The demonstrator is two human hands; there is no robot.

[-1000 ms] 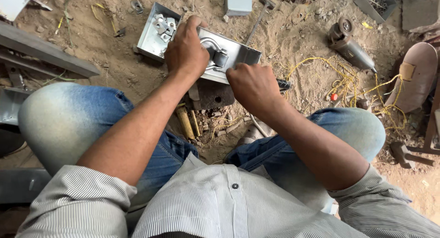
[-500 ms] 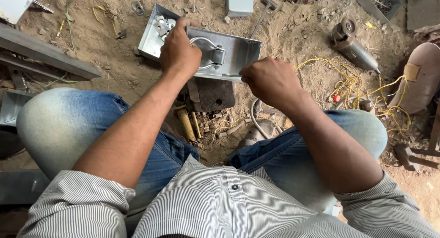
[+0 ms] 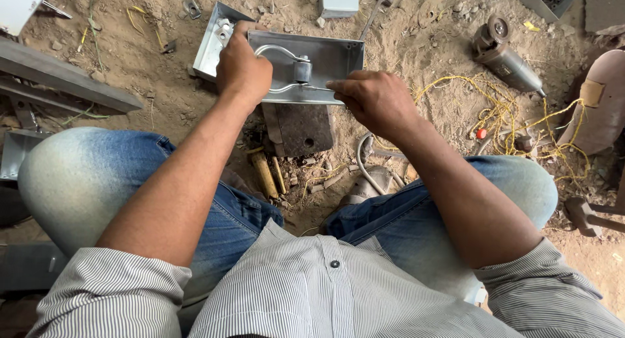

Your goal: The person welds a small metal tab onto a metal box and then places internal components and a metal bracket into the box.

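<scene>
A shallow metal tray (image 3: 325, 58) lies on the sandy ground (image 3: 163, 84), resting on top of a dark metal block (image 3: 301, 128) just in front of the person's knees. The left hand (image 3: 242, 70) has its fingers curled over the tray's left part, gripping it. The right hand (image 3: 374, 98) sits at the tray's near edge, fingers closed, pinching a thin metal rod (image 3: 281, 70) that bends across the tray's inside. An angle grinder (image 3: 504, 56) lies well to the right of the tray, beside tangled yellow wire (image 3: 501, 113).
</scene>
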